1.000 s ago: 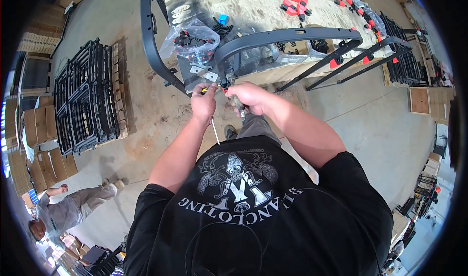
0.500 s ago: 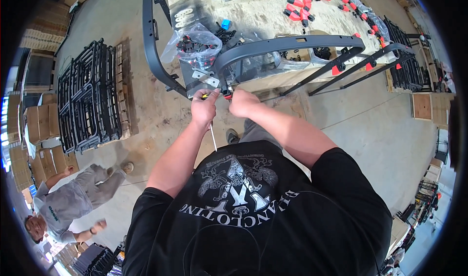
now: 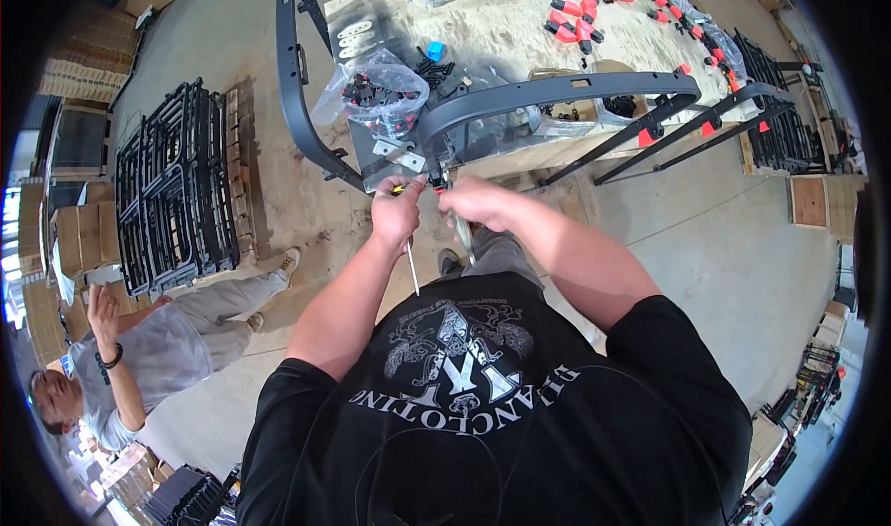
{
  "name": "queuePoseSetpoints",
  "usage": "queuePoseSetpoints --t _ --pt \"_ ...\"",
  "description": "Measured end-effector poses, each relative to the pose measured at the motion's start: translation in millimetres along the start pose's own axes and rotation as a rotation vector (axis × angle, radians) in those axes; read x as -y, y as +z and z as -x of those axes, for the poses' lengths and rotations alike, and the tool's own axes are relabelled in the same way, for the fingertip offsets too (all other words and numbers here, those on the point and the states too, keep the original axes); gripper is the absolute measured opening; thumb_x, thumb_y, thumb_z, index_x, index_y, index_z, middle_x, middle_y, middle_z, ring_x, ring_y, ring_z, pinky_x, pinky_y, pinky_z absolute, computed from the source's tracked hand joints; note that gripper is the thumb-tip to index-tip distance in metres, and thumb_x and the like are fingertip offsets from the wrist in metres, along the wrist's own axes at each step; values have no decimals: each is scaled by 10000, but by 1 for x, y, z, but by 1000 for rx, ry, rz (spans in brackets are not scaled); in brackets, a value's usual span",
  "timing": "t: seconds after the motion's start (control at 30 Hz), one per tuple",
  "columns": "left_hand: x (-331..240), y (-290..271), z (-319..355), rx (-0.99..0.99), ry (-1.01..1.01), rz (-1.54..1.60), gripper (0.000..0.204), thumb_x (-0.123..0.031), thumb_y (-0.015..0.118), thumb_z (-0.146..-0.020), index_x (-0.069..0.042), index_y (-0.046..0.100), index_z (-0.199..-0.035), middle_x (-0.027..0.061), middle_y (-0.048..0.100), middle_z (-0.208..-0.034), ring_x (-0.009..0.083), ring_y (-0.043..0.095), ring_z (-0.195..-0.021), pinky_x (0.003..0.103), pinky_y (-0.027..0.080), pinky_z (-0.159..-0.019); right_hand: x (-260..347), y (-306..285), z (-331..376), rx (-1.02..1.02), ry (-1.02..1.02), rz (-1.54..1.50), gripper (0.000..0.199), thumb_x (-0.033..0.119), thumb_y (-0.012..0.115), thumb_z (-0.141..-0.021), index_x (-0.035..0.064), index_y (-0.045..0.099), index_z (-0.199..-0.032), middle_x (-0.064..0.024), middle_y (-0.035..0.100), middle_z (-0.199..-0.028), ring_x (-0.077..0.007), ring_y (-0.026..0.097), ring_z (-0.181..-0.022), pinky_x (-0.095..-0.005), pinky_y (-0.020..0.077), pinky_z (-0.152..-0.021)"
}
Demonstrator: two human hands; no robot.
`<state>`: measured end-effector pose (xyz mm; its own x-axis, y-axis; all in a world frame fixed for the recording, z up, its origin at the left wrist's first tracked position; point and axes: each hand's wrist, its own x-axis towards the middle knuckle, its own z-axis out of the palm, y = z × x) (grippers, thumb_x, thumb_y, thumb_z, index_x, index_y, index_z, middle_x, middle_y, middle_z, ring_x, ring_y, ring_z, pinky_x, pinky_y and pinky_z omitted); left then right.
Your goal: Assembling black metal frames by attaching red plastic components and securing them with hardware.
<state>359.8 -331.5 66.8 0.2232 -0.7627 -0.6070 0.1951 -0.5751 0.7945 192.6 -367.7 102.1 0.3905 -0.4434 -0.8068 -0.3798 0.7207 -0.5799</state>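
Note:
My left hand (image 3: pixel 395 214) is closed around a screwdriver (image 3: pixel 414 271), its pale shaft pointing down toward my shirt and a bit of yellow handle showing by the fingers. Those fingertips are close to the lower end of a black curved metal frame (image 3: pixel 557 84). My right hand (image 3: pixel 471 201) is closed at the same frame end, gripping a slim hand tool (image 3: pixel 465 236) smeared by motion; its exact kind is unclear. A small red piece shows between the hands. Just beyond lie a flat metal plate with holes (image 3: pixel 399 154) and a clear plastic bag (image 3: pixel 385 99) of small black and red parts.
The worktable (image 3: pixel 501 25) bears red-and-black fittings (image 3: pixel 575 25), a blue item (image 3: pixel 435 51) and boxes of black hardware (image 3: pixel 620 104). Another curved frame (image 3: pixel 293 90) rises at the left. Black frames (image 3: pixel 176 187) are stacked on a pallet. A person (image 3: pixel 158 350) is at the lower left.
My right hand has turned, and the slim tool now shows hanging below it. My left hand keeps the screwdriver almost in place. The other person has moved and raised a hand.

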Motion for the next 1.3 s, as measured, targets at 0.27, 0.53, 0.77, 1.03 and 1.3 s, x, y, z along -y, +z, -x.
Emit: queuePoseSetpoints --t 0.27,0.53,0.77,1.03,1.3 --pt "0 3 3 -27 46 44 219 -215 757 -920 -87 585 -963 -28 507 -586 70 395 -413 264 276 -370 -2 -1 -4 -2 -41 70 230 146 523 -913 -45 627 -985 -163 668 -833 -334 668 -658 -548 564 -566" --pt "-1 -1 -1 16 -4 -4 213 -232 723 -951 -106 553 -970 -15 534 -694 61 388 -427 244 265 -355 2 -2 3 47 41 4 268 216 589 -930 -41 607 -1005 -160 657 -811 -293 650 -586 -460 518 -445" --pt "6 -5 -1 15 -18 -1 208 -241 724 -950 -114 561 -972 -2 560 -724 60 390 -429 246 270 -358 -41 7 -42 -613 -403 849 222 146 565 -915 -36 605 -1036 -200 680 -862 -336 689 -667 -505 568 -538" --pt "-2 9 -2 57 -19 19 228 -242 730 -948 -123 538 -982 -7 551 -698 58 388 -424 247 270 -358 -54 -10 -57 -238 -390 797 259 156 539 -911 -59 624 -1029 -197 692 -856 -346 696 -688 -520 549 -506" --pt "-6 2 5 19 -45 25 231 -238 727 -949 -127 525 -962 -18 517 -673 63 378 -417 249 259 -353 -25 -2 -20 -17 -89 430 304 134 567 -889 -96 619 -1081 -221 711 -906 -324 694 -643 -466 548 -533"
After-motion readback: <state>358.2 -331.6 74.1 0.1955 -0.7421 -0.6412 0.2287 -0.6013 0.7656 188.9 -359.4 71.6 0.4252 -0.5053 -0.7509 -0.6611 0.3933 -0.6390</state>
